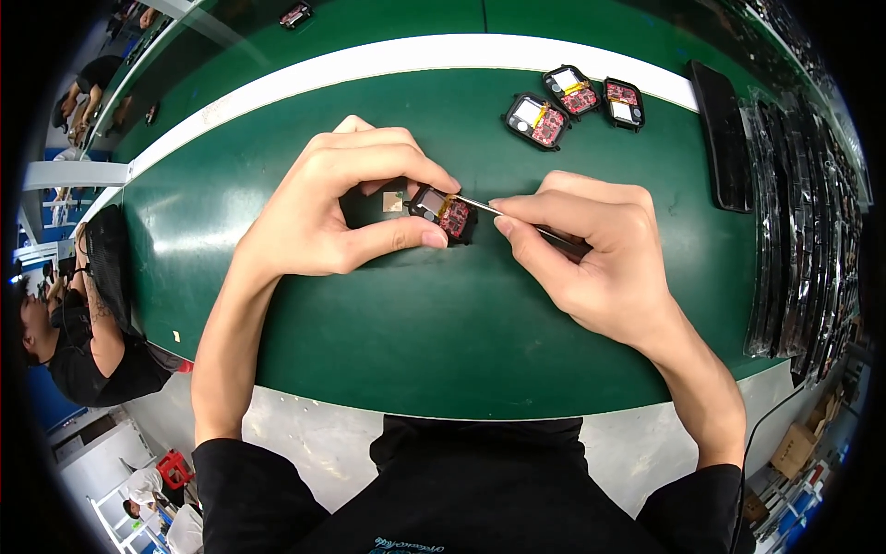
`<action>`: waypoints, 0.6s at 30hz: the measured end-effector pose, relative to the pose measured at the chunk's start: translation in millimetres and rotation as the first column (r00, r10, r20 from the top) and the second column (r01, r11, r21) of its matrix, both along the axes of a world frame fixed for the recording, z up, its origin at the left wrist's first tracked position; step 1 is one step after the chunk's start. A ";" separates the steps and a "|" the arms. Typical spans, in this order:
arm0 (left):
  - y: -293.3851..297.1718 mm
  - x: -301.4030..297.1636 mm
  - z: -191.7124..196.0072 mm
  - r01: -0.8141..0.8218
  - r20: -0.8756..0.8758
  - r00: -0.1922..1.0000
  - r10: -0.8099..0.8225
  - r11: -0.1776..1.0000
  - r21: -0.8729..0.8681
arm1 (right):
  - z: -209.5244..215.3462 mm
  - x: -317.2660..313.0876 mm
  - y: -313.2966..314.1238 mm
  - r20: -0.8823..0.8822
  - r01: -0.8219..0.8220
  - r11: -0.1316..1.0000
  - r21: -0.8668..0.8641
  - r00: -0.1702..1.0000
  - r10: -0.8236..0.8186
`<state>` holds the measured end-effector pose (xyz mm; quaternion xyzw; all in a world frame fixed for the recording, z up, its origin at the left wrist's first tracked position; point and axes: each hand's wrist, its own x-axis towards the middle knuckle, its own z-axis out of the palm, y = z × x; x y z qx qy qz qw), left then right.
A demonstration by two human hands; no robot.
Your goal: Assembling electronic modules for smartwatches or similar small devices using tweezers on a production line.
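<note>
A small black device casing with a red circuit board inside point(453, 219) lies on the green table, open side up. My left hand point(337, 198) grips it, with the thumb along its near edge and the index finger on its far edge. My right hand point(591, 240) is closed around a thin metal tool point(477, 204), perhaps tweezers. The tool's tip reaches the far edge of the casing, close to my left index fingertip. Beside the casing, partly within the curve of my left hand, lies a small pale square piece point(393, 201).
Several similar open casings point(538, 121) lie at the far right, near a white strip point(369, 61). A black tray point(720, 137) and a row of stacked clear-and-black trays point(784, 231) line the right side. Another person point(88, 342) sits at the left.
</note>
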<state>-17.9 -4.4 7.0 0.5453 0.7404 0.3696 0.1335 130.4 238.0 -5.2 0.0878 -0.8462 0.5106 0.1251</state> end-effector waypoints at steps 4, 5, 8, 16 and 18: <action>-1.7 1.3 0.6 -0.021 0.007 1.000 0.021 1.000 -0.010 | -3.0 0.8 -1.5 -0.036 -0.015 1.000 0.020 0.999 0.016; -1.5 1.2 0.6 -0.016 0.005 1.000 0.016 1.000 -0.008 | -3.6 0.2 -1.1 -0.037 -0.010 1.000 0.021 0.999 0.010; -1.0 2.4 1.3 -0.019 -0.008 1.000 0.019 1.000 -0.018 | -3.2 0.3 -1.1 -0.071 -0.012 0.999 0.030 0.997 0.014; 0.8 6.0 -2.0 -0.065 -0.040 0.997 0.065 0.998 0.011 | 3.9 4.0 0.5 -0.046 0.056 0.998 0.017 0.997 -0.056; 3.0 9.5 -2.8 -0.080 -0.052 0.995 0.082 0.996 0.025 | 4.2 4.9 -0.1 -0.051 0.062 0.997 0.040 0.997 -0.060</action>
